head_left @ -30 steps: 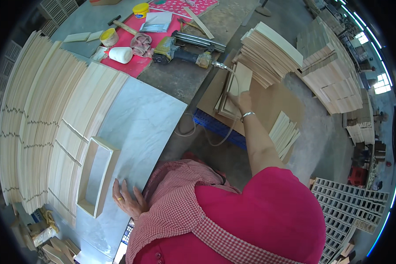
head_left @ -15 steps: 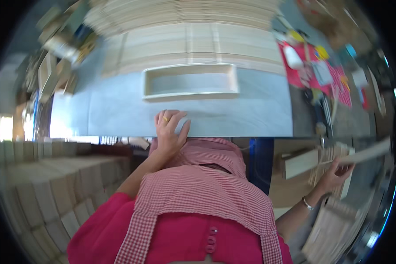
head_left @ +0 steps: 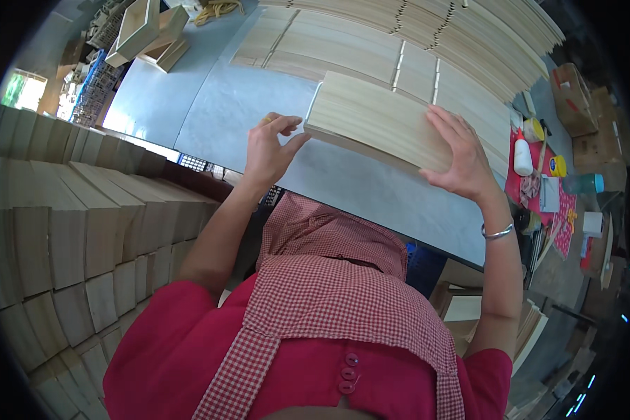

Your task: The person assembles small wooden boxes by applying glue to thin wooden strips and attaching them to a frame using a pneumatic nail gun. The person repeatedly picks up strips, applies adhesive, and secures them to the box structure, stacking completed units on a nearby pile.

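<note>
Two hands on one workpiece: pale wooden panel [head_left: 381, 120] lying over a shallow wooden frame [head_left: 360, 147] on the grey-white bench [head_left: 217, 115], near the bench's front edge, stacked slats [head_left: 336, 38] behind

Step, my read: placing the panel on the frame and squaring it up. Next move would call for evening the ends and long edges, then steady pressure so it doesn't skew. Pale strip visible at the left end; can't tell if that's frame wall or misfit

Right hand [head_left: 462, 154]: spread wide over the panel's right end, fingertips at the far edge, thumb at the near edge, panel held between. Squeeze force not readable

Left hand [head_left: 269, 150]: thumb and fingers curled with a small gap, nothing between them. Tips right by the near left corner; contact or hairline clearance, can't tell

Glue bottle [head_left: 523, 155] stands well off to the right, beyond the right hand
</note>
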The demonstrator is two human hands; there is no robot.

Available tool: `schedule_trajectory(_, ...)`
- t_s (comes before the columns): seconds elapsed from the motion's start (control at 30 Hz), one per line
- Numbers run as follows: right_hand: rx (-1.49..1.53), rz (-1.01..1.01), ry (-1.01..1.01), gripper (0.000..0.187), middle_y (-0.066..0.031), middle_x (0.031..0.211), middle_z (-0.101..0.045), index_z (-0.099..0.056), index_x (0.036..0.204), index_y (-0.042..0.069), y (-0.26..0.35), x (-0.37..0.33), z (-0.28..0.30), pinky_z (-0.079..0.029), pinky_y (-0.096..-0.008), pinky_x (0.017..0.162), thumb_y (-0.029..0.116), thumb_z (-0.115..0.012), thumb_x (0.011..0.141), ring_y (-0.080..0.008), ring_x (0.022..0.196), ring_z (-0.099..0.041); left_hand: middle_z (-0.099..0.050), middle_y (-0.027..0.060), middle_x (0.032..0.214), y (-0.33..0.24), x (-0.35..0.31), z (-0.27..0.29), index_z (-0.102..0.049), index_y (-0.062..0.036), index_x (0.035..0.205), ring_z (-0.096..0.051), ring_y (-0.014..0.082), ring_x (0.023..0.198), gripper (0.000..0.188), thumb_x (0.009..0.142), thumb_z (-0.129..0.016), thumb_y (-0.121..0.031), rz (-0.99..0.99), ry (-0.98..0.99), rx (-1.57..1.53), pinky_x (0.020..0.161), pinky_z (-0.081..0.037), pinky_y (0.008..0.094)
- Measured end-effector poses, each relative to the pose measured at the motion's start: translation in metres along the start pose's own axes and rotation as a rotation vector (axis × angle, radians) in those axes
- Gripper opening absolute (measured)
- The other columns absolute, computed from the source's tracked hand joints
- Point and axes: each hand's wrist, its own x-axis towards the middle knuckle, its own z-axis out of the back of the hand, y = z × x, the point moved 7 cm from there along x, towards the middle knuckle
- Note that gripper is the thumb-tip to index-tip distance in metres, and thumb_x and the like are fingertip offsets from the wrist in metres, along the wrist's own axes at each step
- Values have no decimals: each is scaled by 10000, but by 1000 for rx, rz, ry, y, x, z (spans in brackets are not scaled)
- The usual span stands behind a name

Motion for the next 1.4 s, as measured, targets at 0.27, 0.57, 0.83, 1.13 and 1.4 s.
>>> schedule_trajectory(0.27,-19,46,64,898,-161,1515,-479,-495,1446,27,-13,17,-22,-287,-479,1224,318,-822,661,-312,1389,-463,-732,140,889,-7,10,-4,-768,29,1022,-709,211,788,257,811,-808,-112,-120,16,160,746,-562,333)
schedule_trajectory(0.57,-65,25,130,872,-155,1512,-485,-495,1445,26,-19,18,-36,-285,-473,1231,349,-812,699,-298,1380,-476,-728,138,836,-18,16,-4,-774,27,993,-710,219,745,236,811,-802,-120,-212,41,297,694,-550,332)
schedule_trajectory(0.83,-70,-31,198,874,-153,1528,-452,-473,1463,52,-18,22,-44,-315,-473,1209,315,-805,698,-328,1376,-466,-715,75,844,-23,16,-8,-784,-33,967,-677,214,756,221,858,-763,-223,-228,94,469,824,-465,386)
schedule_trajectory(1.13,-23,-11,-232,667,-167,1364,-556,-552,1382,59,-26,-11,-18,-434,-428,1076,271,-800,800,-321,1244,-557,-653,58,840,-29,13,-10,-759,-67,1018,-634,225,838,200,881,-742,-213,-276,115,562,866,-437,400)
schedule_trajectory(1.4,224,-494,-390,225,-95,879,-680,-681,1021,34,-55,-115,-29,-540,-360,668,133,-762,836,-241,721,-690,-714,113,944,-23,17,-7,-749,-13,1064,-685,250,905,298,828,-774,-194,-226,243,384,832,-509,400)
